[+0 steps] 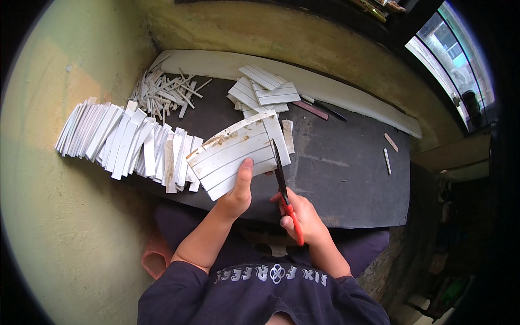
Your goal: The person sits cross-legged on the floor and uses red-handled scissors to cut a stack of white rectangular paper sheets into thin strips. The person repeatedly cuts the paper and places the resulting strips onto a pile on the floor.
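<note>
My left hand (236, 194) grips a white sheet (233, 158) by its near edge, thumb on top and fingers mostly hidden beneath. Dark parallel lines run along the sheet, and brown stains mark its far edge. In my right hand (307, 218) is a pair of scissors (283, 190) with red handles and dark blades. The blades point away from me and lie across the sheet near its right end. How far they are parted does not show clearly. Both hands are raised over the near side of the black tabletop (346, 184).
A long row of white strips (122, 138) lines the left side. Behind it lies a heap of thin offcuts (165, 95). Several lined white pieces (265, 92) are stacked at the back, beside a reddish-brown bar (311, 110) and a dark, slender tool (331, 111). Two small sticks (387, 161) lie right.
</note>
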